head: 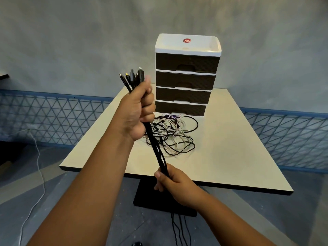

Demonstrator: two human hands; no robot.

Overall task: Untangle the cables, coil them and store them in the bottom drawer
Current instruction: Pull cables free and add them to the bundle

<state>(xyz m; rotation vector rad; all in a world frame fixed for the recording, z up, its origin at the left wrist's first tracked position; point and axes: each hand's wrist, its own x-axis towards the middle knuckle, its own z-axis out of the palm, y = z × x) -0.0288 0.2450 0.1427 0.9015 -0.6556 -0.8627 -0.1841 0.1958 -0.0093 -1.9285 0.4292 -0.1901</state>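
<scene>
My left hand (137, 112) is raised in front of the drawer unit and grips a bundle of black cables (156, 148) near their plug ends, which stick up above the fist. Lower down, my right hand (170, 181) grips the same bundle at the table's near edge. The loose ends hang below it toward the floor. A tangled pile of black and white cables (174, 134) lies on the table in front of the drawer unit (186, 77). The unit has several dark drawers, all closed. The bottom drawer (181, 108) is partly hidden by my left hand.
The cream table (230, 148) stands on a black base. A blue mesh fence (53, 118) runs behind it on both sides, below a grey wall. A thin white cord (38, 157) trails across the floor at the left.
</scene>
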